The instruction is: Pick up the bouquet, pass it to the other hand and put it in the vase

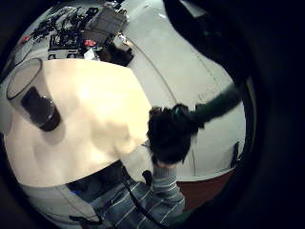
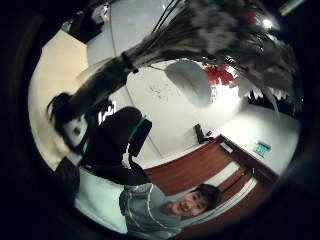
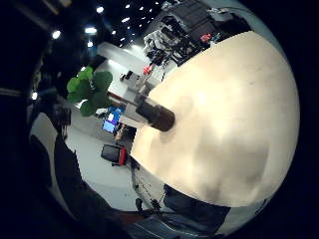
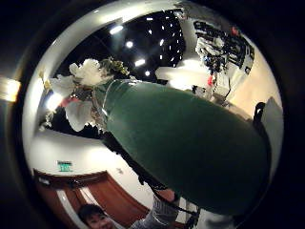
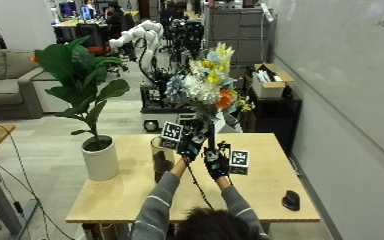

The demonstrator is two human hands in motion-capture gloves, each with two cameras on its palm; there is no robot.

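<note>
Dark hair at the lower edge of the outside view marks the person, and both striped sleeves reach up from it over the desk [image 5: 258,200]. Just beyond, the right hand [image 5: 216,163] has its fingers curled round the lower stems of the bouquet [image 5: 207,85]; the right thumb side palm view is nearly filled by the green stem wrap, so that grip is closed on the bundle. The left hand [image 5: 189,145] sits just above it on the same stems, and appears to be wrapped round them too, though its fingers are partly hidden. The bouquet stands upright in the air above the middle of the desk, its white, yellow, blue and orange heads well above both hands. I judge this to be the hand-over itself, with both hands on the stems. The bundle looks light but top-heavy, its blooms soft and easily crushed, so the tied stems are the place to hold, never the heads. Just left of the hands stands the clear glass vase [image 5: 161,159], dark at its base. Further left a white pot with a leafy plant [image 5: 101,155] stands on the desk.
</note>
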